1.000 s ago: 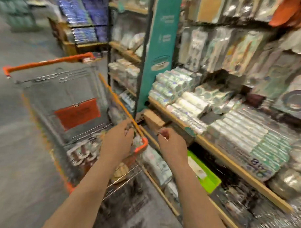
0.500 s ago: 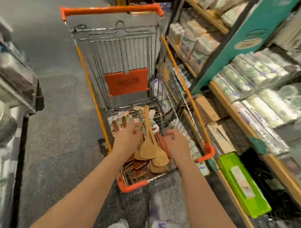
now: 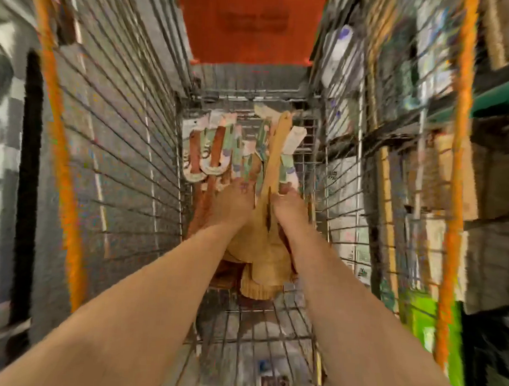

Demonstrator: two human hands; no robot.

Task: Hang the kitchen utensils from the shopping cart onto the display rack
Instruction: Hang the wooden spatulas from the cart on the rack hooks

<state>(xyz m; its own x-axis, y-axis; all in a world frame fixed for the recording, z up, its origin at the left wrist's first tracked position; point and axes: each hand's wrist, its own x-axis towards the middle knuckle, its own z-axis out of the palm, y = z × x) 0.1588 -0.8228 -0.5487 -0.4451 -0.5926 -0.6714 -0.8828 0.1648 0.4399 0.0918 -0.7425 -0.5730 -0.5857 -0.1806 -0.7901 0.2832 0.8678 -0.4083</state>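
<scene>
I look straight down into the wire shopping cart [image 3: 133, 171] with orange rims. On its floor lies a pile of wooden utensils: pale spatulas [image 3: 264, 251] in the middle and darker ones with printed card labels [image 3: 205, 150] at the far left. Both my hands are deep in the cart on this pile. My right hand [image 3: 290, 207] pinches the long handle of a pale wooden spatula [image 3: 278, 147] that points away from me. My left hand [image 3: 232, 202] lies on the pile beside it, its fingertips hidden among the utensils. The display rack is out of view.
An orange plastic panel [image 3: 250, 25] hangs on the cart's far wall. Through the right wire wall [image 3: 365, 139] I see blurred store shelves with packaged goods and a green tray [image 3: 425, 320] low down. Grey floor and a dark shelf edge [image 3: 28, 185] lie to the left.
My head has dropped close over the cart, and both hands have reached from its near rim down onto the utensils. My right hand has taken hold of a pale spatula's handle.
</scene>
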